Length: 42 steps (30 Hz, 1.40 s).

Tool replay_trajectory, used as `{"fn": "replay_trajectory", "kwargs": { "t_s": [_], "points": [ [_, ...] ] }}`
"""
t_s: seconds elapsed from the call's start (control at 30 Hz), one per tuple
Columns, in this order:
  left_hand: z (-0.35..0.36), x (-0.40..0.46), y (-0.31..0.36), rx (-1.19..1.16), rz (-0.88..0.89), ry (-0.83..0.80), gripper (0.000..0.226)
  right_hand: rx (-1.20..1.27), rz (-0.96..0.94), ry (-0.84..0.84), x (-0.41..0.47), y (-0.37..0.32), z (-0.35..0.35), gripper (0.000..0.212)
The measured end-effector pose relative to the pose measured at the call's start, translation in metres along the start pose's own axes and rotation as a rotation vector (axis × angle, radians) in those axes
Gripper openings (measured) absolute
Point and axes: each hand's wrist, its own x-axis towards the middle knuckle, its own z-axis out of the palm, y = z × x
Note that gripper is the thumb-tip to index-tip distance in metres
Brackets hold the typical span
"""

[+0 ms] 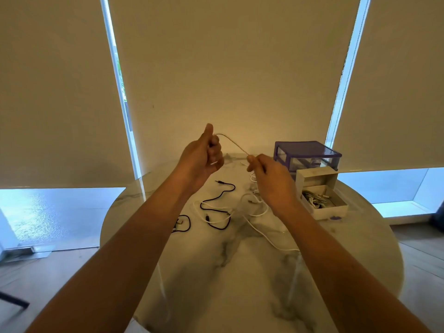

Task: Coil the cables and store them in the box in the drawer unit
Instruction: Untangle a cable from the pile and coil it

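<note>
At two o'clock on the worktop (240, 272), one open white box (323, 200) holds coiled white cables before one purple drawer unit (307, 155), while the fingers of the left hand (201, 155) and right hand (271, 179) pinch one white cable (234, 143) above two black cables (216, 203).

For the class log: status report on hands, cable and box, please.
Left hand and right hand pinch thin white cable, raised. Open white cardboard box holds coiled cables. Loose black cable lies on marble table.

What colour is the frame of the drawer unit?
Purple, with clear drawers: the drawer unit, in the head view.
</note>
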Motion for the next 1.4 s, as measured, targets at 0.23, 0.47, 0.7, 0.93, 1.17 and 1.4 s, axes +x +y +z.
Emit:
{"fn": "replay_trajectory", "kwargs": {
  "t_s": [0.23, 0.47, 0.7, 0.93, 1.17, 1.4],
  "points": [
    [-0.003, 0.0, -0.012, 0.081, 0.095, -0.089, 0.033, -0.141, -0.134, -0.155, -0.022, -0.004, 0.009, 0.041],
    [-0.011, 0.002, -0.03, 0.595, 0.266, 0.043, 0.037, -0.266, -0.151, -0.194, -0.02, -0.014, 0.001, 0.049],
    [-0.01, -0.001, -0.033, 1.0, 0.377, 0.002, 0.025, -0.304, -0.22, -0.083, -0.004, -0.038, -0.013, 0.023],
    [-0.006, -0.004, -0.026, 0.753, 0.237, -0.057, 0.035, -0.262, -0.279, 0.029, 0.018, -0.035, -0.024, 0.025],
    [-0.004, -0.009, -0.015, 0.334, 0.059, -0.052, 0.036, -0.306, -0.289, 0.017, 0.022, -0.016, -0.016, 0.03],
    [-0.018, -0.003, -0.014, -0.042, -0.097, 0.047, 0.04, 0.35, 0.027, -0.094, 0.016, 0.001, -0.004, 0.025]
  ]
}}
